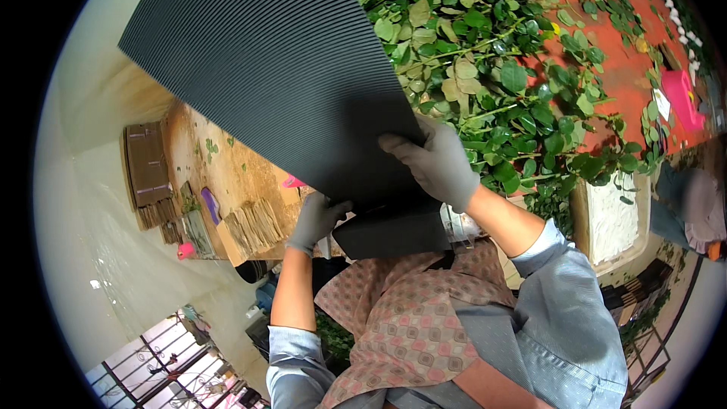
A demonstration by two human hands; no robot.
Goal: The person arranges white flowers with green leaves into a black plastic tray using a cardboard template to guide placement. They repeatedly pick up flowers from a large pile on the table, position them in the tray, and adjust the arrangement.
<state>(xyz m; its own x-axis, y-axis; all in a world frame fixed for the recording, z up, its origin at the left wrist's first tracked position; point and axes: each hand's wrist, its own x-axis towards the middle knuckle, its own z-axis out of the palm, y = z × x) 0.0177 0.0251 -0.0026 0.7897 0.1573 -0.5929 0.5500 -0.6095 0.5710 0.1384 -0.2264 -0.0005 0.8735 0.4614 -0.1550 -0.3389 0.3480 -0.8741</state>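
Observation:
A large black corrugated sheet (273,53) rises in front of me, tilted up to the left, its ribs running across it. My right hand (439,167), in a grey glove, grips its right edge with the thumb on the ribbed face. My left hand (314,221), gloved too, pinches the lower corner of the sheet. Directly below lies a smooth black panel (397,231), close to my apron; I cannot tell whether it is part of the sheet or a separate piece. Some clear wrapping (460,227) shows beside its right end.
Leafy green stems (485,68) are heaped on a red surface (636,7) to the right. A wooden table (219,144) at left carries a stack of cardboard pieces (254,227) and a purple object (210,204). A white-lined tray (613,220) and another person (693,208) are at right.

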